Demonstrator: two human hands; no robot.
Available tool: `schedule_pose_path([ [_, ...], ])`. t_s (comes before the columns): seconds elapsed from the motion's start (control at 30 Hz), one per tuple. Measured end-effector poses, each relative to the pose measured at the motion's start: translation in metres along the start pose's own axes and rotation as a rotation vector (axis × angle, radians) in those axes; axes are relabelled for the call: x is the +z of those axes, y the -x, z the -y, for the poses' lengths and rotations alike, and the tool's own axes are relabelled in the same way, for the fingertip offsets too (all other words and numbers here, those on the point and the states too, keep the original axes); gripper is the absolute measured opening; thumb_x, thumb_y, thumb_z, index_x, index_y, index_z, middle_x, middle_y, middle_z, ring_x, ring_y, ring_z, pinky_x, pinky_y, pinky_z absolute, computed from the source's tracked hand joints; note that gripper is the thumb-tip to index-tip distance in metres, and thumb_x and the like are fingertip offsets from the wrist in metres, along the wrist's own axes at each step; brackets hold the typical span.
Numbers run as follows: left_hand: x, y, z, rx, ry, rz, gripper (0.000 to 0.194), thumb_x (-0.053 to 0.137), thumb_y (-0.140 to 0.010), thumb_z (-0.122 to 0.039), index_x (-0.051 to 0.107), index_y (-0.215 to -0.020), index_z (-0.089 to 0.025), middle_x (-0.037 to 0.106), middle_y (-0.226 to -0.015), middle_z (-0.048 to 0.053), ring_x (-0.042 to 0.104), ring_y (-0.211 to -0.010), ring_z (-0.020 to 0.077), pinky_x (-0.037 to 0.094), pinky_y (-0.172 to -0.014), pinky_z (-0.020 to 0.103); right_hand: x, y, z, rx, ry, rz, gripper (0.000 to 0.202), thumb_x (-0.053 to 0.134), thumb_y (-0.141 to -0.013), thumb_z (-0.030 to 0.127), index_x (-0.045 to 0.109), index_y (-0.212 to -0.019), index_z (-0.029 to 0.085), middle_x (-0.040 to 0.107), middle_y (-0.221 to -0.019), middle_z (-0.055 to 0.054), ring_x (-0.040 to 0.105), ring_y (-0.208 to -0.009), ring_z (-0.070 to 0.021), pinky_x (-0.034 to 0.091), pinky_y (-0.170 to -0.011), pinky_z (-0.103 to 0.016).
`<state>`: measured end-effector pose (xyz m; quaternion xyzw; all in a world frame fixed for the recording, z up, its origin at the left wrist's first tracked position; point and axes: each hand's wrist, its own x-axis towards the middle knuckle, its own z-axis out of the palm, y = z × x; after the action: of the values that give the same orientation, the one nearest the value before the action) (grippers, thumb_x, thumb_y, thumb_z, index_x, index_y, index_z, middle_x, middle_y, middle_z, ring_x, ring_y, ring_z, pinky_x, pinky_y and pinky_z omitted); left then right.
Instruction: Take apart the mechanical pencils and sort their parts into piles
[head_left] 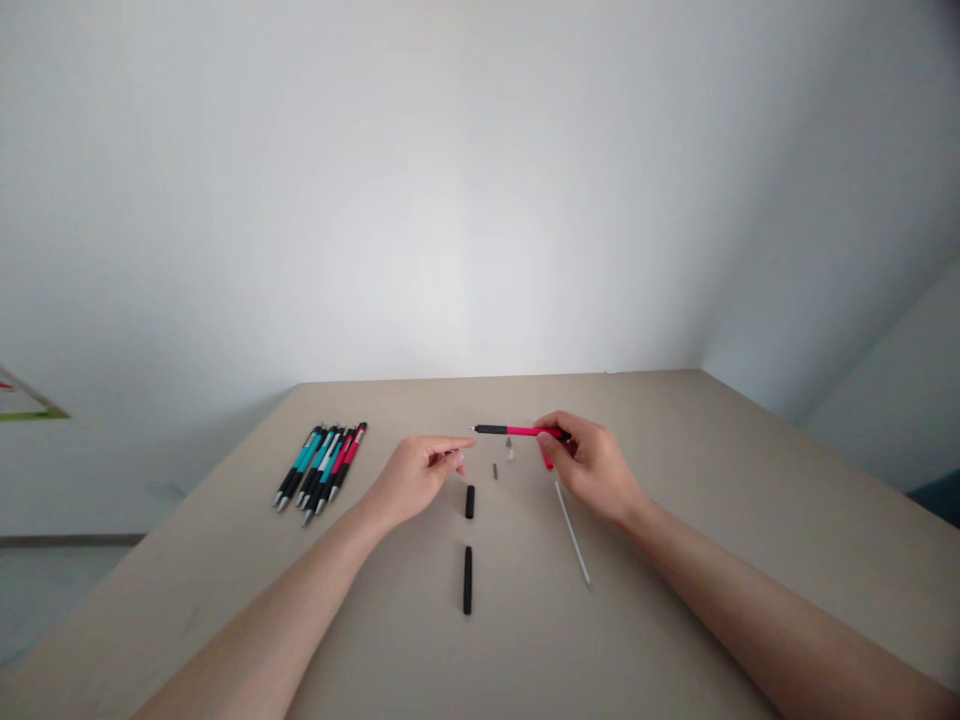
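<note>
My right hand point(589, 455) is closed around the rear of a pink and black pen point(517, 431), held level with its tip pointing left. My left hand point(424, 470) has its index finger stretched toward that tip, thumb apart and lower; whether the finger touches the tip I cannot tell. Under the right hand a pink pen part point(547, 457) is partly hidden. Below the pen lie a small metal cone tip point(508, 442), a small whitish piece point(511, 456) and what looks like a spring point(495, 471). A white ink refill point(574, 537) rests slantwise nearer me.
Two black tube pieces, a short one point(470, 502) and a longer one point(468, 580), lie in line at the table's middle. Several blue, white and pink pens point(322, 468) lie side by side at the left. The beige table point(675, 420) meets a white wall point(465, 200).
</note>
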<state>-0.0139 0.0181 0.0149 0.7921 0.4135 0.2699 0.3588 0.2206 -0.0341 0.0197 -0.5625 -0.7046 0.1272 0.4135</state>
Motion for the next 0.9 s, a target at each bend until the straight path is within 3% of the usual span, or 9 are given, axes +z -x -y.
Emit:
schedule_pose_path([
  [0.23,0.001,0.0,0.001,0.022,0.137,-0.061,0.015,0.055,-0.082,-0.03,0.055,-0.09,-0.018,0.069,-0.073,0.002,0.058,-0.064,0.0133,0.041,-0.06,0.022,0.002,0.0,-0.001,0.042,-0.028,-0.009,0.02,0.044,-0.087,0.028,0.061,-0.088,0.017,0.06,-0.066,-0.002,0.051,-0.057,-0.0137,0.039,-0.054,-0.025],
  [0.33,0.002,0.0,-0.005,0.04,0.197,-0.038,0.017,0.062,-0.077,-0.032,0.06,-0.083,-0.016,0.069,-0.076,0.003,0.06,-0.07,0.0145,0.044,-0.066,0.024,0.005,0.001,0.003,0.04,-0.054,0.009,0.023,0.044,-0.089,0.032,0.061,-0.091,0.018,0.059,-0.067,-0.001,0.05,-0.056,-0.013,0.038,-0.054,-0.024],
  [0.47,0.006,0.004,-0.018,0.078,0.368,-0.017,0.014,0.07,-0.07,-0.027,0.07,-0.078,-0.015,0.066,-0.104,0.009,0.061,-0.088,0.0183,0.047,-0.075,0.027,0.01,0.005,0.018,0.023,-0.123,0.058,0.025,0.044,-0.09,0.035,0.062,-0.093,0.018,0.061,-0.069,-0.001,0.051,-0.058,-0.0123,0.038,-0.054,-0.023],
  [0.57,0.011,0.005,-0.024,0.043,0.563,0.02,0.013,0.072,-0.069,-0.024,0.071,-0.078,-0.015,0.067,-0.104,0.01,0.059,-0.1,0.0221,0.046,-0.084,0.032,0.012,0.008,0.031,-0.029,-0.176,0.127,0.024,0.045,-0.09,0.036,0.061,-0.091,0.018,0.061,-0.068,-0.001,0.049,-0.057,-0.011,0.037,-0.054,-0.023],
  [0.63,0.013,0.005,-0.025,0.019,0.679,0.034,0.013,0.073,-0.069,-0.023,0.07,-0.079,-0.015,0.07,-0.097,0.009,0.06,-0.097,0.0218,0.045,-0.085,0.033,0.013,0.01,0.036,-0.046,-0.174,0.175,0.025,0.047,-0.09,0.037,0.061,-0.086,0.018,0.058,-0.063,0.001,0.045,-0.053,-0.0098,0.035,-0.051,-0.022],
  [0.77,0.014,0.005,-0.025,-0.015,0.784,0.038,0.015,0.074,-0.069,-0.023,0.07,-0.079,-0.013,0.069,-0.086,0.007,0.06,-0.079,0.017,0.045,-0.07,0.028,0.014,0.013,0.038,-0.092,-0.13,0.226,0.029,0.051,-0.087,0.038,0.059,-0.07,0.017,0.052,-0.056,0.002,0.039,-0.049,-0.0084,0.031,-0.048,-0.021],
  [0.9,0.014,0.007,-0.027,-0.053,0.82,0.102,0.017,0.073,-0.071,-0.026,0.07,-0.081,-0.012,0.063,-0.072,0.003,0.054,-0.066,0.0119,0.042,-0.065,0.026,0.012,0.013,0.036,-0.126,-0.194,0.118,0.02,0.056,-0.086,0.036,0.061,-0.087,0.017,0.055,-0.062,0.001,0.041,-0.051,-0.0086,0.033,-0.049,-0.022],
])
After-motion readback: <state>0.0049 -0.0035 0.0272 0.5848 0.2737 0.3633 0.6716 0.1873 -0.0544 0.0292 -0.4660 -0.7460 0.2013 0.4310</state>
